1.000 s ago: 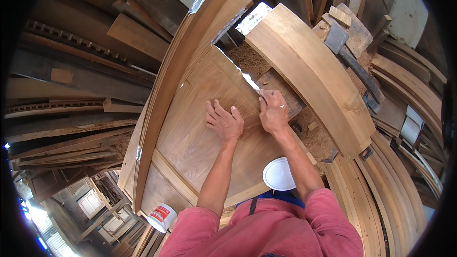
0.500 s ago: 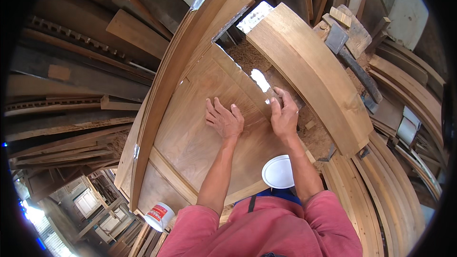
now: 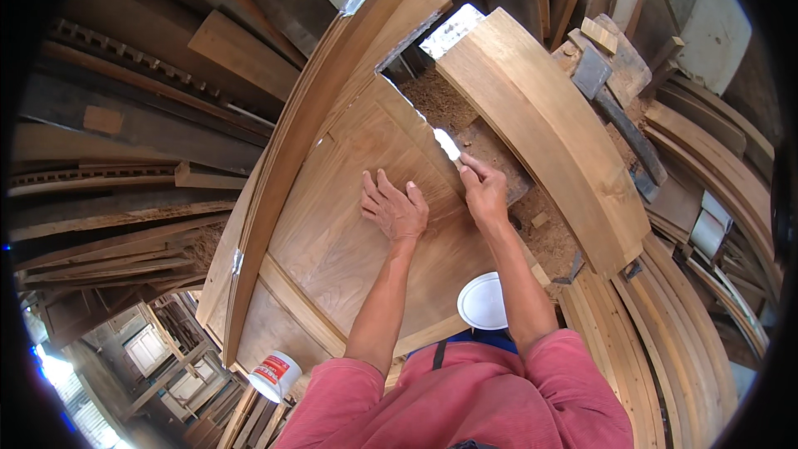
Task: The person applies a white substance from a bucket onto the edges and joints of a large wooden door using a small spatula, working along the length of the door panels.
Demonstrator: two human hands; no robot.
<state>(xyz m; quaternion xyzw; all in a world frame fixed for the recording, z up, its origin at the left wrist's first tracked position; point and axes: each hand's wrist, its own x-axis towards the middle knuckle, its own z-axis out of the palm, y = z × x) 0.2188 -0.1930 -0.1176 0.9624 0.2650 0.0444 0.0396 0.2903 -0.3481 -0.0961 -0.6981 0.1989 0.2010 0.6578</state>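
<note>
My right hand (image 3: 485,189) is closed around a flat stick (image 3: 447,145), its far end coated in thick white paste like glue. That coated end is at the edge of the wooden panel (image 3: 349,224), where a white line of paste (image 3: 402,93) runs up along the edge. On the panel's face my left hand (image 3: 394,209) rests with fingers spread, holding nothing. A loose wooden rail (image 3: 540,133) lies to the right across a gap, its far end smeared with white. Another long rail (image 3: 283,158) stands along the panel's left side, also white near its far end.
A white lid (image 3: 482,301) lies near my body, and a white tub with a red label (image 3: 274,376) stands at lower left. A hammer (image 3: 619,112) lies right of the loose rail. Sawdust (image 3: 440,100) fills the gap. Stacked boards (image 3: 125,150) crowd the left.
The coated end of the stick has turned from broad side up to nearly edge-on against the panel's edge, as my right hand shifted slightly. My left hand has stayed in place.
</note>
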